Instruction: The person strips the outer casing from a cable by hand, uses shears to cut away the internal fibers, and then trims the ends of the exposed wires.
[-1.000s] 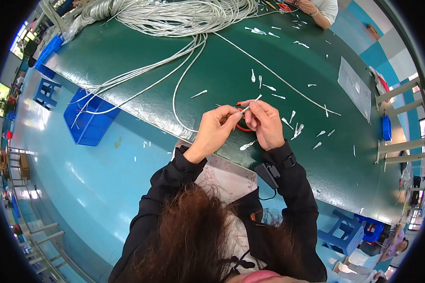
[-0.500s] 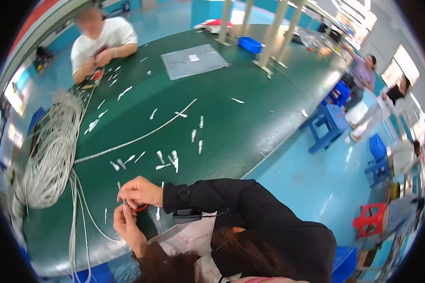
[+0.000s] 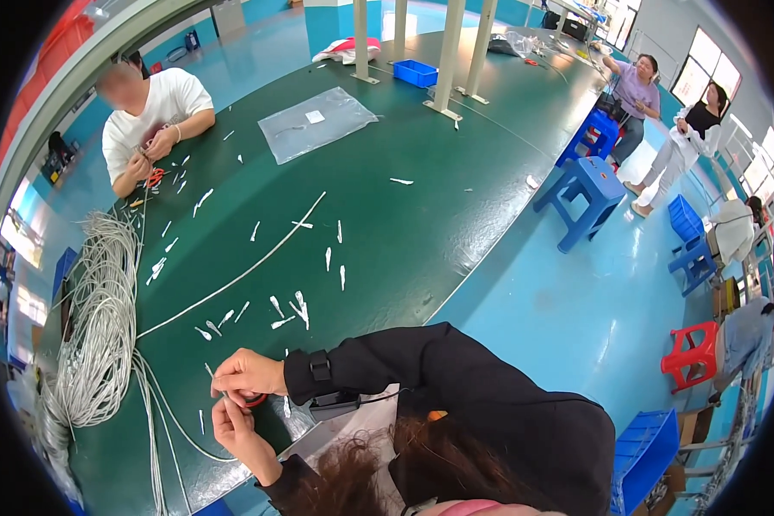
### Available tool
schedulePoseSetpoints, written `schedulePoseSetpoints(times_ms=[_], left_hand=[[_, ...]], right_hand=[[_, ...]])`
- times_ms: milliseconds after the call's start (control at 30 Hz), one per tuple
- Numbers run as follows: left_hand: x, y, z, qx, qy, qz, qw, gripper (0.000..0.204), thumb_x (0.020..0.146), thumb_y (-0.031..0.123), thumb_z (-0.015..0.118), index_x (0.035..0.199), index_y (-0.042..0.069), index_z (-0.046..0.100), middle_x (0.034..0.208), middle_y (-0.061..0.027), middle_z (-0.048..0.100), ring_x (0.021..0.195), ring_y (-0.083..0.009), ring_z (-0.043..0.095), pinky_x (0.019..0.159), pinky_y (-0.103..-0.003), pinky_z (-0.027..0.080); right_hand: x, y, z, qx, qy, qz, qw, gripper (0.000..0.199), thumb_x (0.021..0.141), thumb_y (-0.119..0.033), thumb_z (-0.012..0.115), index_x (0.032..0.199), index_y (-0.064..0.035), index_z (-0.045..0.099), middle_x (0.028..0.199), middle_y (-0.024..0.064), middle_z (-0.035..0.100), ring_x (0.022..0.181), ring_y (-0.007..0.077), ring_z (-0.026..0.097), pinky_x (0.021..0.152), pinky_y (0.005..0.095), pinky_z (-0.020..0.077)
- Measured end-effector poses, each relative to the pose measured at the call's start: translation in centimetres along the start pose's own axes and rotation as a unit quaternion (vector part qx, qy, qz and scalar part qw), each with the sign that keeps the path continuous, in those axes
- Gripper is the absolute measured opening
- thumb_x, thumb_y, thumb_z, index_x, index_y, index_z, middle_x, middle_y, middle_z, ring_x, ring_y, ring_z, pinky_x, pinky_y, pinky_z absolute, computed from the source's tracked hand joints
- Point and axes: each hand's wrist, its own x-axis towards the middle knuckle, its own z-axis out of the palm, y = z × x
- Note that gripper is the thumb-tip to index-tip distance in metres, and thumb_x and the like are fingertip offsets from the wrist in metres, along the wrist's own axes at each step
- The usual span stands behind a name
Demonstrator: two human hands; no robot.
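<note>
Head view: right hand and left hand curl close together, fingertips pinching a thin cable; red handle partly hidden beside them, wire bundle farther left.

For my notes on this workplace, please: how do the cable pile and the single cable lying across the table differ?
Arrangement: the cable pile is many overlapping loops; the single cable is one gently curved strand.
Extent: the cable pile fills a broad, heaped area at the picture's left; the single cable makes only a thin line toward the middle.
Shared: both are pale and lie on the green table.
</note>
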Motion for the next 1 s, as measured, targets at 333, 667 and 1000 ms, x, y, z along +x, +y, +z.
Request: schedulePoseSetpoints(times_ms=[333,667,1000], left_hand=[[0.0,0.8,-0.1,-0.045,-0.015,0.001,0.999,0.015,0.096,0.018,0.054,0.095,0.004,0.056,0.072,0.0046,0.049,0.058,-0.0010,0.034,0.051,-0.018,0.023],[-1.4,1.3,0.3,0.015,0.077,0.023,0.997,0.020,0.094,0.017,0.057,0.103,0.001,0.053,0.087,-0.0014,0.054,0.077,-0.0068,0.048,0.067,-0.020,0.039],[0.6,4.9,-2.6,0.073,0.069,0.124,0.987,0.017,0.089,0.004,0.058,0.105,0.000,0.053,0.097,-0.0086,0.060,0.090,-0.0139,0.058,0.082,-0.026,0.046]], right_hand=[[-0.1,-0.5,0.7,0.025,0.024,0.035,0.999,0.021,0.091,-0.015,0.057,0.092,0.0041,0.065,0.058,0.0023,0.057,0.044,0.0027,0.043,0.040,0.0175,0.0294],[0.0,1.0,0.9,-0.049,0.010,0.109,0.993,0.017,0.090,-0.016,0.062,0.098,-0.0016,0.063,0.067,-0.0018,0.055,0.057,0.0034,0.048,0.047,0.0182,0.0379],[0.5,-0.8,3.1,-0.038,-0.001,0.135,0.990,0.023,0.094,-0.021,0.054,0.096,0.0019,0.057,0.074,0.0091,0.064,0.052,0.0108,0.058,0.046,0.0219,0.0473]])
